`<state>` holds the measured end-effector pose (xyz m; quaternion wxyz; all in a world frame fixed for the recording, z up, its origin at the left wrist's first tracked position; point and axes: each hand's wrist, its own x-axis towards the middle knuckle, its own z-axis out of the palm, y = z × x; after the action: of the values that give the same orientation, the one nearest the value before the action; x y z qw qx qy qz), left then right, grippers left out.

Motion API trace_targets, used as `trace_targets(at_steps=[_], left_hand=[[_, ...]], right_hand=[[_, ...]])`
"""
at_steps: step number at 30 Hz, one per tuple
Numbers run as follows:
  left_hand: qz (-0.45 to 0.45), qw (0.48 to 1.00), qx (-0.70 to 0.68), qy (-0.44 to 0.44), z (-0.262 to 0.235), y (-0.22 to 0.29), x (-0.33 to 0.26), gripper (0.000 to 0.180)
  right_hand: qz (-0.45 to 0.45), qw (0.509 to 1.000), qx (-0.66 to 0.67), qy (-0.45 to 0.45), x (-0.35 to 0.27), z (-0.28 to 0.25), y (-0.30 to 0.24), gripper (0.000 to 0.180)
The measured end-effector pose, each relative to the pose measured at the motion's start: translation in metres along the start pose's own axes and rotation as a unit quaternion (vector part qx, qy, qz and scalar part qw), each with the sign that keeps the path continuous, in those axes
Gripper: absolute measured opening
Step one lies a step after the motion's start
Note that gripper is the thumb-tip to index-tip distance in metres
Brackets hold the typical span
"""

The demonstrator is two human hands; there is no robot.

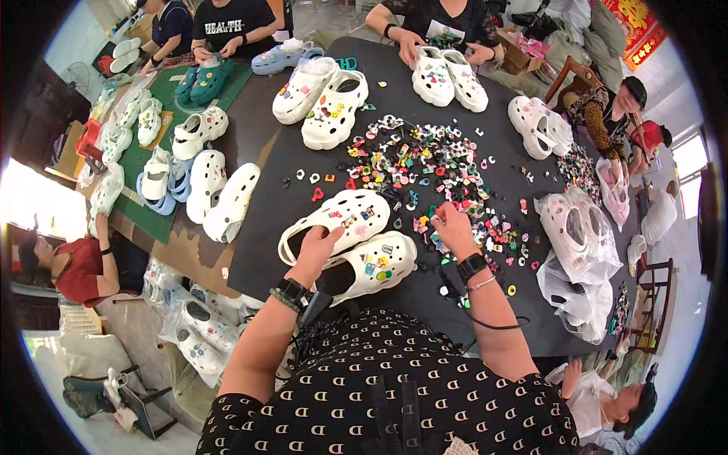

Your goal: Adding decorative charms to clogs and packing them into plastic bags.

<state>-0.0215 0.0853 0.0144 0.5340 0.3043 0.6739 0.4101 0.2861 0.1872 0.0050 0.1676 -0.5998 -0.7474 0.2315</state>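
White clog (pixel 364 265) | left hand (pixel 315 246) grips it | right hand (pixel 453 227) pinches charm (pixel 435 218)

Head camera looks steeply down, close over table (pixel 318 163).

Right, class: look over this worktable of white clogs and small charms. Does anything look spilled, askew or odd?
Nothing looks damaged. The colourful charms lie in a loose heap spread over the black table, with strays scattered around it. The left hand rests on a white clog; the right hand is at the heap's edge.
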Motion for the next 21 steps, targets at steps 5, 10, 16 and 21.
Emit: trace_targets(at_steps=[5, 10, 16, 21], left_hand=[[0.015, 1.0, -0.016, -0.006, 0.001, -0.004, -0.001, 0.031], [0.008, 1.0, -0.002, -0.003, 0.004, 0.0, -0.003, 0.031], [0.015, 1.0, -0.01, -0.006, 0.003, -0.006, -0.001, 0.031], [0.019, 1.0, 0.007, -0.01, 0.003, -0.009, 0.002, 0.03]], right_hand=[[-0.059, 0.989, 0.129, -0.037, 0.002, 0.0, -0.05, 0.021], [-0.156, 0.966, 0.18, -0.098, 0.001, 0.01, -0.1, 0.018], [-0.256, 0.949, 0.143, -0.118, 0.008, 0.025, -0.119, 0.018], [-0.21, 0.958, 0.058, -0.186, 0.014, 0.038, -0.123, 0.03]])
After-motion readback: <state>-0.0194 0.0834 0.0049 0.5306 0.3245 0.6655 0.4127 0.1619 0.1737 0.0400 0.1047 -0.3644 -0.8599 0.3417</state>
